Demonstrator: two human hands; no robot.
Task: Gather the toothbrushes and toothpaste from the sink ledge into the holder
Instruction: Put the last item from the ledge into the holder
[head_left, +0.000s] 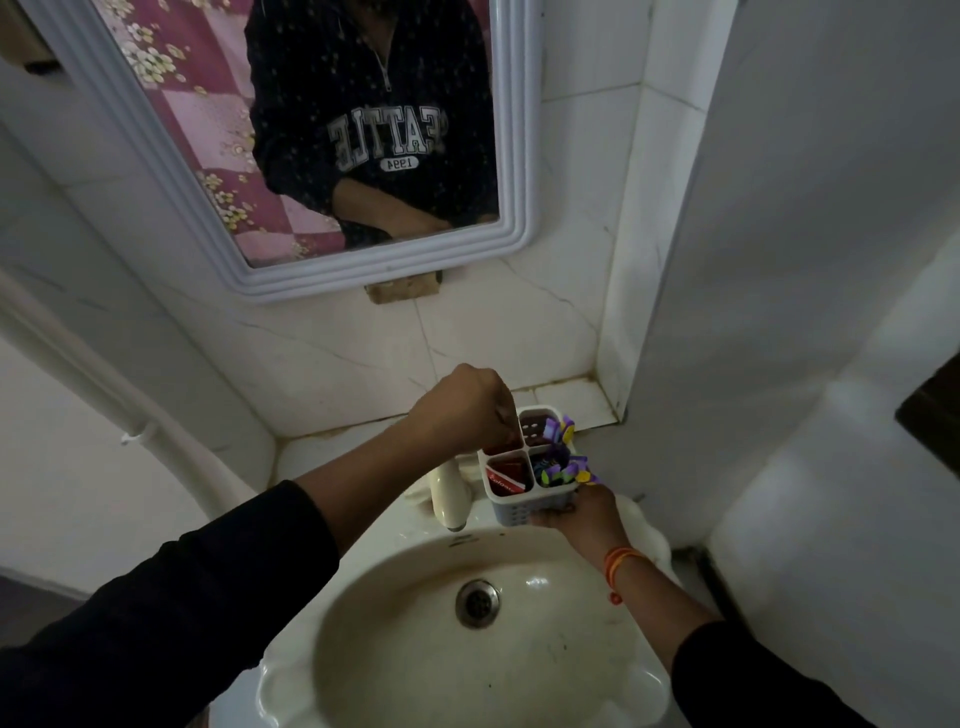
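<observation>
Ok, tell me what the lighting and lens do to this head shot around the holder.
Head view: dim, flat light, so the sleeves go near black and the holder compartments read murky; wide-angle bending curves the mirror frame and wall edges; the left hand above the holder looks slightly soft; small glare spots sit on the sink basin.

The holder (524, 473) stands on the sink ledge (332, 452), behind the basin (415, 639) and to the right of the tap (449, 491). It has four compartments. The toothpaste (506, 480) is in the front left compartment. The left hand (467, 405) is above the back left compartment, and the right hand (582, 512) is at the front right corner of the holder, touching its wall. The drain (478, 603) lies in the middle of the basin. The mirror (322, 156) hangs on the wall above the ledge.
</observation>
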